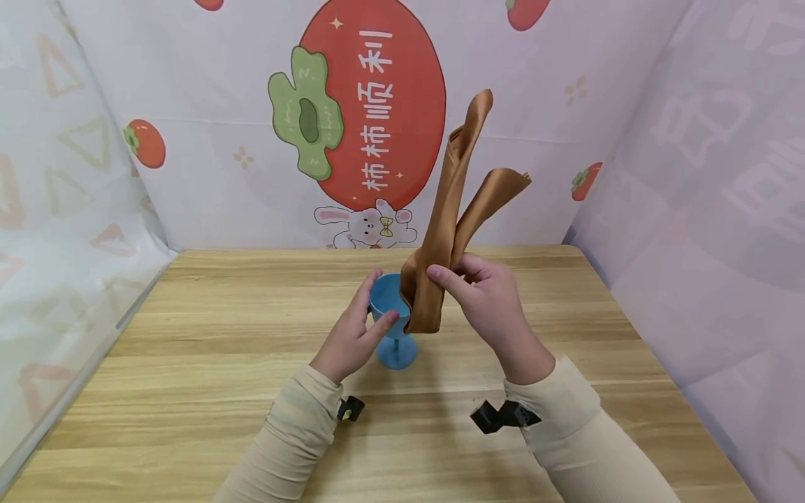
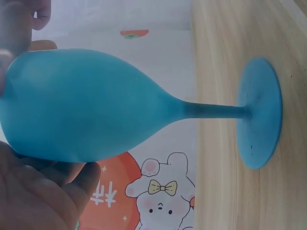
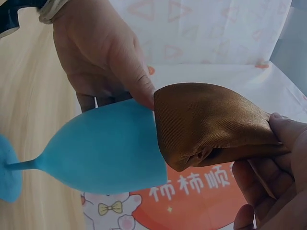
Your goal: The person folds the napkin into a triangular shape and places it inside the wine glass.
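A blue goblet [image 1: 396, 355] stands upright on the wooden table, its round foot on the wood. My left hand [image 1: 349, 338] holds its bowl [image 2: 91, 105] from the side, thumb near the rim and fingers round the far side. In my right hand [image 1: 498, 307], a folded brown satin napkin [image 1: 434, 260] is pinched between thumb and fingers. Two rolled ends of the napkin point up and away. Its folded lower end [image 3: 192, 127] is right at the goblet's rim, overlapping the mouth in the right wrist view.
The wooden table [image 1: 239, 300] reaches back to a white printed cloth [image 1: 207, 181] with a large red persimmon and a rabbit. Similar cloth [image 1: 711, 209] hangs along both sides. Each wrist wears a small black camera [image 1: 487, 417].
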Motion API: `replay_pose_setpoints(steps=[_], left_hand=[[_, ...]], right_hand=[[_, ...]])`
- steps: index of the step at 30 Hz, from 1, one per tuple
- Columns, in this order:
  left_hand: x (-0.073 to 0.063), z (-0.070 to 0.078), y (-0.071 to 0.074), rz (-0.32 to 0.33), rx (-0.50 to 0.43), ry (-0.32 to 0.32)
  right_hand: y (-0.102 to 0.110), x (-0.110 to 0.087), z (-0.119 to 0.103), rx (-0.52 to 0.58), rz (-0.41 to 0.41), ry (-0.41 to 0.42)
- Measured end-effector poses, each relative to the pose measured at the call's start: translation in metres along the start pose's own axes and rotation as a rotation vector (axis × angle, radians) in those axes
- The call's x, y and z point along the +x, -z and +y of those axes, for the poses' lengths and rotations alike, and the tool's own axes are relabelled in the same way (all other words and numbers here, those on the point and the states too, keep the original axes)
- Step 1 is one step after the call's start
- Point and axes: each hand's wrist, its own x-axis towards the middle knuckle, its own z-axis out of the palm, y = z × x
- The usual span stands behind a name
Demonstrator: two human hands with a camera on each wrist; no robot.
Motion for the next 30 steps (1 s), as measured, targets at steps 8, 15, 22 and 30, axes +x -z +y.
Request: replay_pose_setpoints(steps=[8,15,22,30], left_hand=[[-0.001,0.0,0.001,-0.001,-0.003,0.007],[0.0,0.0,0.001,0.026,-0.05,0.05],[0.0,0.002,0.003,0.031,-0.102,0.101],[0.001,0.002,0.003,0.022,-0.121,0.112]], right_hand=[[-0.005,0.01,0.001,-0.01,0.006,0.036],[-0.008,0.014,0.0,0.001,0.042,0.047],[-0.012,0.018,-0.002,0.036,0.065,0.05],[-0.016,0.02,0.001,0.079,0.104,0.054]])
